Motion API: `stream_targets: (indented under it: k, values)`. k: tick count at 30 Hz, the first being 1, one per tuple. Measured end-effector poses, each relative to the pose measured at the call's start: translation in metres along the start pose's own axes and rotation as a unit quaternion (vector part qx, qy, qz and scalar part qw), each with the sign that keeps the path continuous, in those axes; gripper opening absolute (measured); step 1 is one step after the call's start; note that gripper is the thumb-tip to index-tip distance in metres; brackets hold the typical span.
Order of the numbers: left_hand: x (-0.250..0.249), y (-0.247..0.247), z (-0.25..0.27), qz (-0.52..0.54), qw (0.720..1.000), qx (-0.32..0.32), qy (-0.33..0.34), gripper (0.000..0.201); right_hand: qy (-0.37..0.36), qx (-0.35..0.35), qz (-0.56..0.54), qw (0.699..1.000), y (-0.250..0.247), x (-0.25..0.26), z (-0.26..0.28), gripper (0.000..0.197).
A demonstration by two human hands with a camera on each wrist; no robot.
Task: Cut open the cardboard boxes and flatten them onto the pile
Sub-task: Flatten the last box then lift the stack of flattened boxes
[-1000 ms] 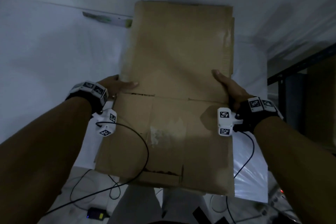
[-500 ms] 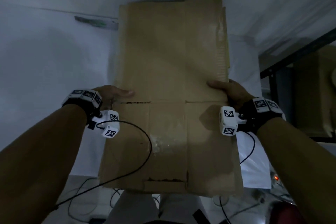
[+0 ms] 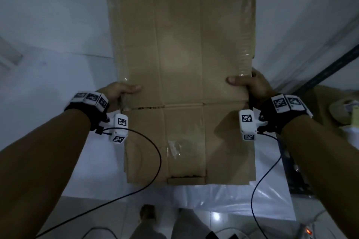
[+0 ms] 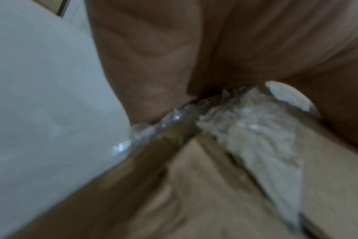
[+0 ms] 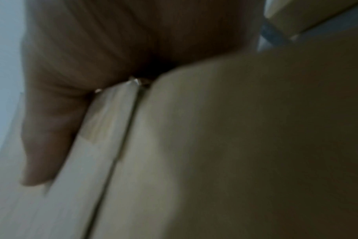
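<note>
A flattened brown cardboard box (image 3: 180,60) stands tall in front of me in the head view, creased across its middle and with tape scraps on it. My left hand (image 3: 118,91) grips its left edge with the thumb on the front face. My right hand (image 3: 250,83) grips the right edge the same way, thumb across the front. The left wrist view shows my palm (image 4: 153,64) against the cardboard edge (image 4: 194,186) with crumpled clear tape (image 4: 245,126). In the right wrist view, blurred, my thumb (image 5: 49,129) lies on the cardboard (image 5: 235,145).
A white table (image 3: 48,83) lies under and left of the box, with clear plastic sheet (image 3: 233,196) at its near edge. A dark metal shelf frame (image 3: 330,68) and another cardboard box (image 3: 330,110) stand at the right. Cables (image 3: 155,161) trail from my wrists to the floor.
The flattened box has come up and closer to me, now reaching past the top of the view. Both hands keep their hold on its side edges.
</note>
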State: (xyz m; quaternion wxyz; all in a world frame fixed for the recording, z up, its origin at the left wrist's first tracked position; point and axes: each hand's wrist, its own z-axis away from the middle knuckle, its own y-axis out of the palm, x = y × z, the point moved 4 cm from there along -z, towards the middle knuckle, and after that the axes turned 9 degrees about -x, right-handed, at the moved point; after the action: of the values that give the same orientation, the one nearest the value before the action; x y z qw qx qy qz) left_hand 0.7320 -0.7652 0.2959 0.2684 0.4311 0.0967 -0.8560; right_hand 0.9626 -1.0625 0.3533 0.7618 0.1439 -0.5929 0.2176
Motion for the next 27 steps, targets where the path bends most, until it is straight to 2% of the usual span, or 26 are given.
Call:
stream_targets:
  k: [3, 7, 9, 12, 15, 17, 19, 21, 23, 24, 27]
  values:
    - [-0.015, -0.019, 0.022, -0.022, 0.998, -0.019, 0.055, 0.105, -0.038, 0.003, -0.002, 0.999, 0.015, 0.020, 0.013, 0.053]
    - [-0.043, -0.043, 0.048, -0.012, 0.985, -0.044, 0.166, 0.097, -0.092, 0.019, 0.000, 0.996, 0.035, 0.045, 0.020, 0.063]
    - [-0.053, -0.053, 0.057, -0.016, 0.978, -0.051, 0.201, 0.094, -0.101, 0.023, 0.018, 0.994, 0.043, 0.052, 0.019, 0.069]
    - [-0.057, -0.067, 0.065, -0.015, 0.973, -0.068, 0.218, 0.092, -0.102, 0.004, 0.093, 0.990, 0.054, 0.046, 0.019, 0.079]
    - [-0.056, -0.066, 0.074, 0.013, 0.973, -0.031, 0.230, 0.093, -0.120, -0.005, 0.130, 0.984, 0.056, 0.031, 0.022, 0.096]
    - [-0.061, -0.062, 0.080, 0.027, 0.967, 0.000, 0.253, 0.088, -0.115, -0.012, 0.113, 0.987, 0.056, 0.030, 0.030, 0.100]
    - [-0.072, -0.056, 0.084, 0.036, 0.961, 0.012, 0.274, 0.082, -0.105, -0.014, 0.048, 0.993, 0.056, 0.038, 0.039, 0.103]
    - [-0.085, -0.053, 0.087, 0.047, 0.954, 0.011, 0.294, 0.073, -0.129, -0.017, -0.010, 0.991, 0.054, 0.054, 0.043, 0.104]
    - [-0.095, -0.050, 0.089, 0.054, 0.947, 0.002, 0.316, 0.078, -0.164, -0.031, -0.035, 0.985, 0.052, 0.071, 0.048, 0.099]
    - [-0.099, -0.050, 0.089, 0.056, 0.943, -0.005, 0.328, 0.083, -0.177, -0.036, -0.029, 0.983, 0.052, 0.077, 0.049, 0.097]
    - [-0.100, -0.047, 0.086, 0.056, 0.935, -0.019, 0.350, 0.079, -0.191, -0.039, 0.004, 0.981, 0.057, 0.080, 0.051, 0.090]
